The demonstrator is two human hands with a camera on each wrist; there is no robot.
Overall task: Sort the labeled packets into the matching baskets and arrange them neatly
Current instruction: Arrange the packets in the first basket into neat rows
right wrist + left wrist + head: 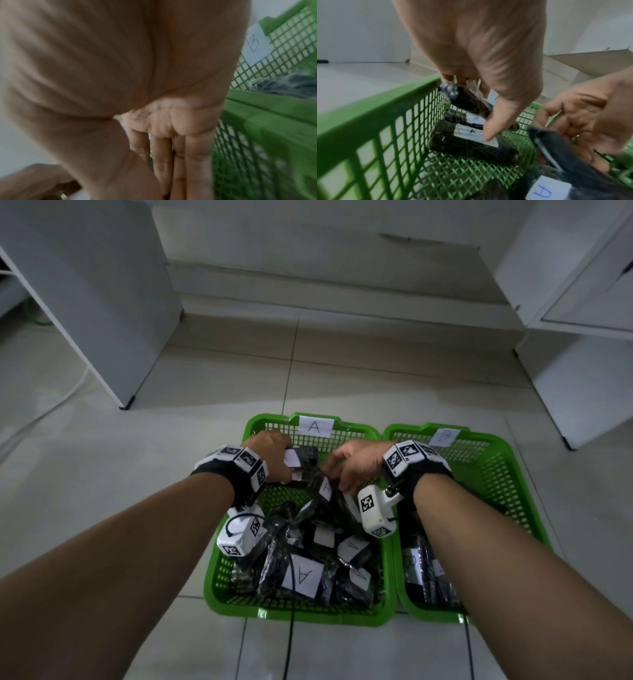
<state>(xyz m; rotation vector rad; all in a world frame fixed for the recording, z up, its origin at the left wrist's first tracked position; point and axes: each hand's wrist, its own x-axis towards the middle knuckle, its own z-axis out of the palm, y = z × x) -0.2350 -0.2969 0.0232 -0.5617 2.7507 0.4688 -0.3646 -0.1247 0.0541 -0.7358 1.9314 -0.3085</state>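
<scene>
Two green mesh baskets stand side by side on the floor: basket A [260, 426] on the left, basket B [479, 434] on the right. My left hand [274, 453] pinches a black packet [465, 100] over the far left corner of basket A [373, 108]. Below it lie two flat packets labelled A [471, 135]. My right hand [349, 463] grips another black packet labelled A [325, 491] just above the middle of basket A. A loose heap of A packets [301, 573] fills the near end. Basket B holds a few packets [424, 573] at its near end.
White cabinets stand on the left [85, 285] and on the right [582, 371] of the tiled floor [342, 364]. A black cable [291, 645] runs across the floor from under basket A towards me. The right wrist view is blurred; basket B's label [254, 44] shows there.
</scene>
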